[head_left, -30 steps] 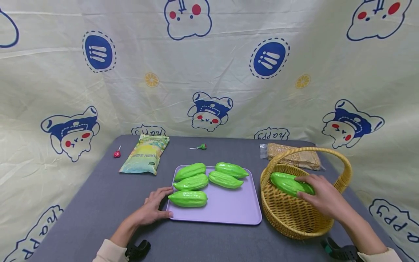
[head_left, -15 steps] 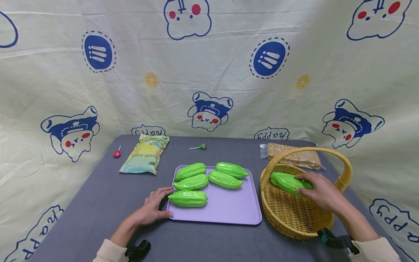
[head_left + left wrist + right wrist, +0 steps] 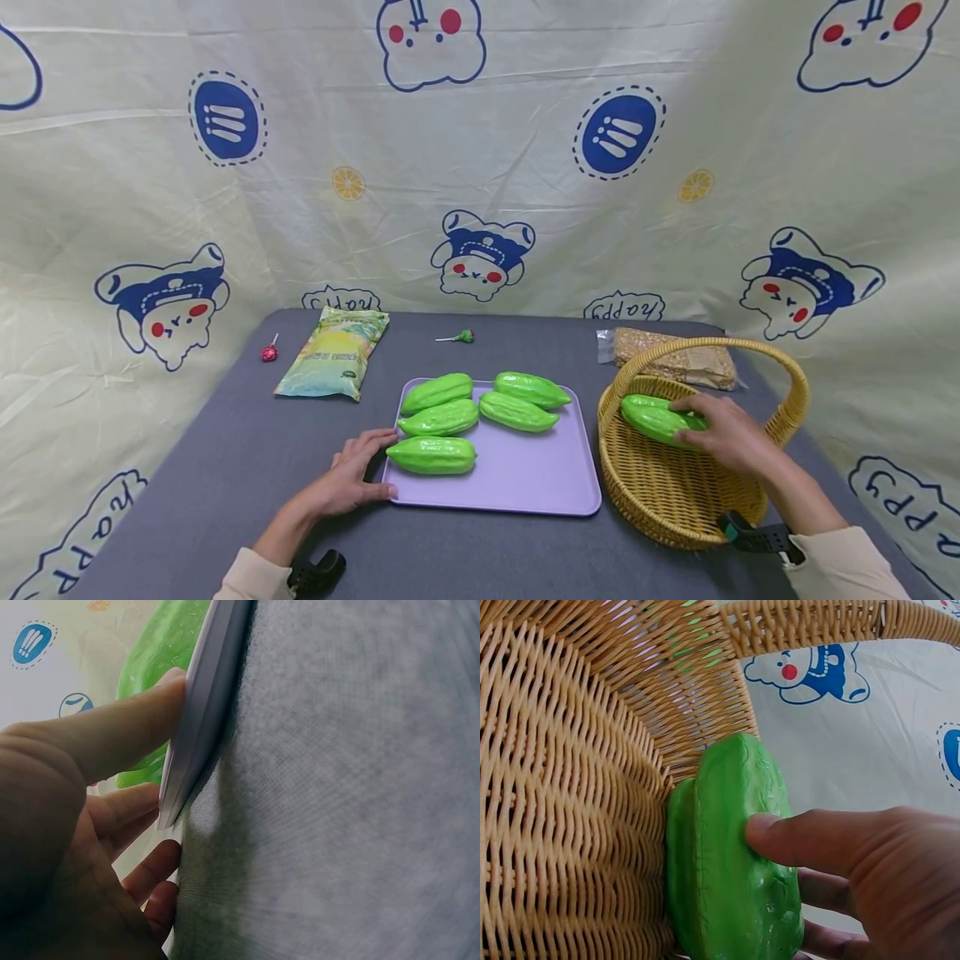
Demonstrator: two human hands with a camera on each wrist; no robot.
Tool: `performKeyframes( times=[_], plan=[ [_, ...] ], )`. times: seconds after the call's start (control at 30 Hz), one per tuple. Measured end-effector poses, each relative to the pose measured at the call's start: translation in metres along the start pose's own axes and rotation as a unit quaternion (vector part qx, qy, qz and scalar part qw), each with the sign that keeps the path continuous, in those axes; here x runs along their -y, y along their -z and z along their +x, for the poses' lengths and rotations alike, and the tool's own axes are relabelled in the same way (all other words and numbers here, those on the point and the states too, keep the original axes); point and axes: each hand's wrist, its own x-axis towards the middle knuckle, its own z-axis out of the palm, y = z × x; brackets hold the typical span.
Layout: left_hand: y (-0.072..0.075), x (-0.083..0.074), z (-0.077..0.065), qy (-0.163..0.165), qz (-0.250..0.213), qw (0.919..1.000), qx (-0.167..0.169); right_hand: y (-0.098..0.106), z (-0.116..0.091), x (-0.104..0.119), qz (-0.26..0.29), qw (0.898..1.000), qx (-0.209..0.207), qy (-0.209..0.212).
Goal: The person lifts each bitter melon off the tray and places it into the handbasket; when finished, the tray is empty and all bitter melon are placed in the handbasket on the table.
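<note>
My right hand [image 3: 727, 433] holds a green ridged gourd [image 3: 652, 417] low inside the wicker basket [image 3: 611, 475]. In the right wrist view the thumb presses one side of the gourd [image 3: 739, 855] while the other fingers lie partly hidden behind it. A green lobe shows behind; I cannot tell whether it is a second gourd. My left hand [image 3: 348, 477] rests with thumb and fingers spread against the left edge of a lilac tray [image 3: 517, 479]. Several similar green gourds [image 3: 432, 456] lie on that tray, in two columns.
At the back left are a yellow-green snack bag [image 3: 333, 354] and a red lollipop [image 3: 268, 353]. A green lollipop [image 3: 465, 336] lies behind the tray. Behind the basket, whose handle [image 3: 780, 367] arches upward, lies a clear pack of brown grains [image 3: 675, 358].
My right hand and the gourd have shifted slightly left and deeper into the basket, the wrist swinging over its front rim. My left hand and the tray stay put.
</note>
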Motion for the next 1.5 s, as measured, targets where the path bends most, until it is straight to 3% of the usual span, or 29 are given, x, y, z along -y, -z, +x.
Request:
performKeyframes(
  times=[0.7, 1.1, 1.5],
  plan=[
    [0.001, -0.002, -0.002, -0.01, 0.002, 0.9999, -0.005, -0.011, -0.002, -0.009, -0.012, 0.998, 0.056, -0.006],
    [0.001, -0.002, -0.001, -0.003, 0.003, 1.0, 0.0, -0.013, -0.003, -0.011, -0.045, 0.999, 0.027, 0.001],
    [0.002, -0.003, -0.001, 0.005, 0.001, 1.0, 0.003, -0.014, -0.004, -0.009, -0.059, 0.998, 0.025, 0.0]
  ],
)
